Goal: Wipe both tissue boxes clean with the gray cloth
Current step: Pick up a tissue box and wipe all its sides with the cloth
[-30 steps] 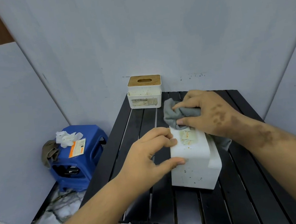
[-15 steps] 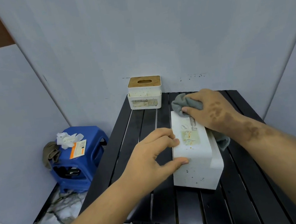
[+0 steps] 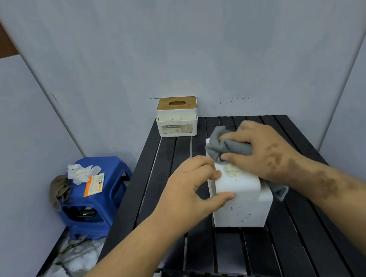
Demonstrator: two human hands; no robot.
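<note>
On the black table [image 3: 302, 250], left hand [image 3: 189, 189] grips white tissue box [image 3: 241, 204], contents unseen; right hand [image 3: 262, 150] clutches gray cloth [image 3: 228, 149]

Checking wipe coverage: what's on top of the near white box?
The gray cloth under the right hand, left hand fingertips, and a stained label. The surface beneath the cloth is hidden.

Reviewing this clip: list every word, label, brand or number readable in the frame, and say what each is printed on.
"TISSUE HOLDER": grey strip on the front of the far tissue box with the wooden lid.
Sticker on the near tissue box, under the gray cloth: mostly covered, print blurred, unreadable.
Orange and white card on the blue stool: print too small to read.
Nothing else legible.
</note>
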